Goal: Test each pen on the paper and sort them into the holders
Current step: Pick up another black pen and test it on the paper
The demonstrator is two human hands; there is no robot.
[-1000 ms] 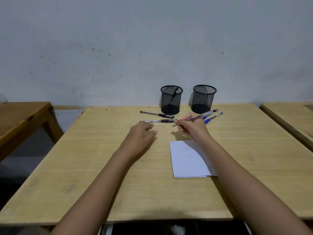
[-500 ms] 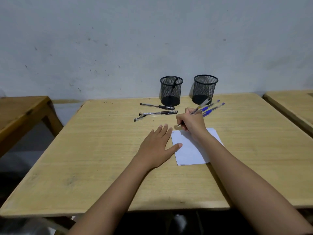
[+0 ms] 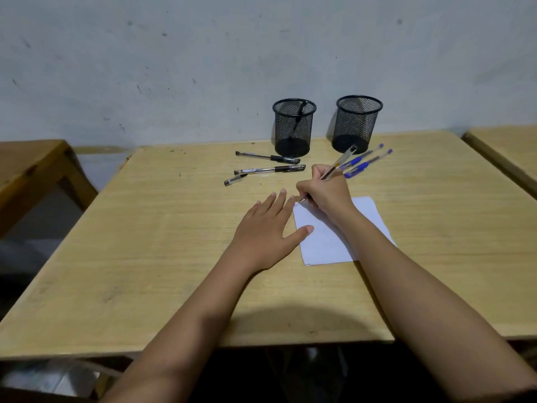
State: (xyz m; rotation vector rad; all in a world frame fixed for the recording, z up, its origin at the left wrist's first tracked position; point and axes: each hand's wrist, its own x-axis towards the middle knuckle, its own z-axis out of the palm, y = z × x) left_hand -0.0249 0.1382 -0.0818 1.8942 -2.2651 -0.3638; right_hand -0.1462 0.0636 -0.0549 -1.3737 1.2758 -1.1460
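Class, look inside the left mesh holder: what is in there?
One dark pen leans inside the left mesh holder. The mesh blurs its lower end, so anything lying at the bottom cannot be made out.

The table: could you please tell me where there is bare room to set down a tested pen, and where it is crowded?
Free: the table's left half, left of the left hand, and the strip right of the paper. Crowded: before the holders, where black pens, a cap and blue pens lie.
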